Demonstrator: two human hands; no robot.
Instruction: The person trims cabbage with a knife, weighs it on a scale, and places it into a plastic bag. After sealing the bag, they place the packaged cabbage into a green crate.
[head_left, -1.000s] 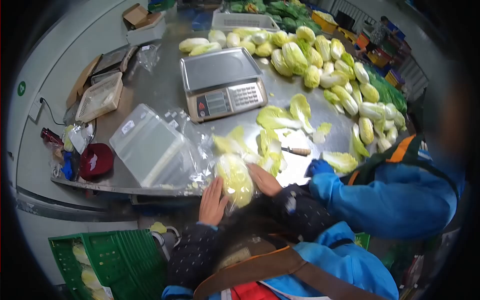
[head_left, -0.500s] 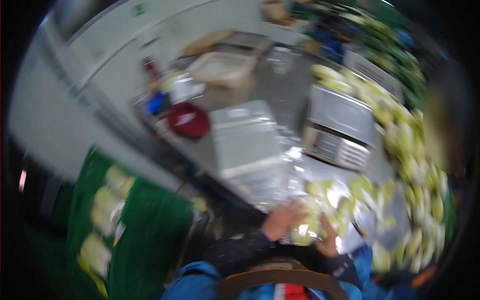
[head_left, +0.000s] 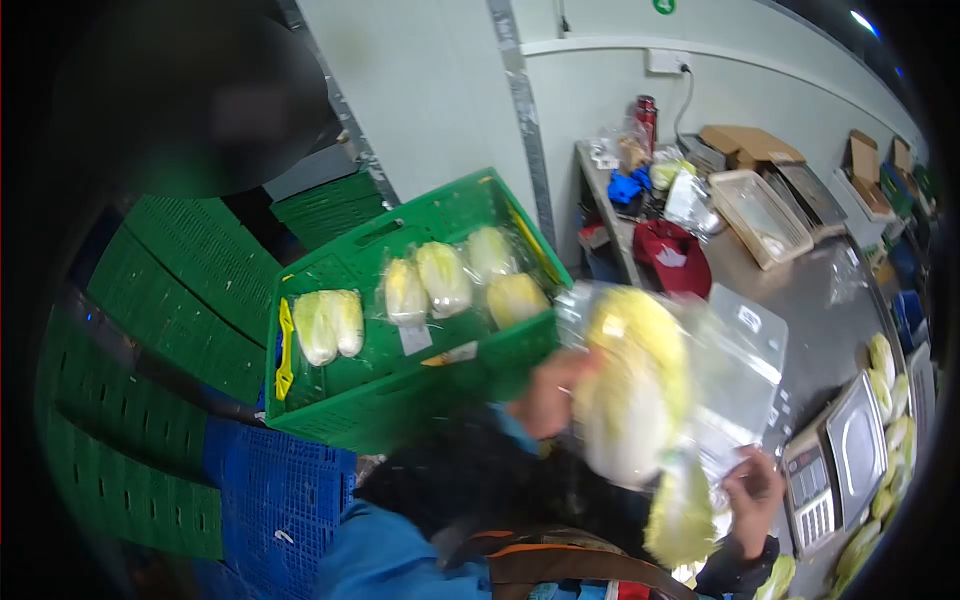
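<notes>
My left hand [head_left: 548, 393] is closed on a clear bag holding yellow-white cabbages [head_left: 632, 385], raised in front of my body beside the green crate [head_left: 350, 415]. My right hand [head_left: 755, 492] is at the lower right of the bag, fingers pinched by its edge; what they hold is too small to make out. A loose yellow-green leafy piece [head_left: 682, 510] shows between the hands. Inside the crate lie several bagged cabbages [head_left: 440, 280] and a white label [head_left: 415, 340].
Left of the crate are green crates [head_left: 170, 290] and a blue crate [head_left: 285, 490]. On the metal table [head_left: 800, 300] are a dark red cap [head_left: 672, 258], a beige tray [head_left: 760, 215], a scale [head_left: 812, 485] and several cabbages [head_left: 895, 440] along its far side.
The view has turned left toward the green crate. My hands have left the scale side of the table, and the bagged cabbages are now lifted, nearer the crate.
</notes>
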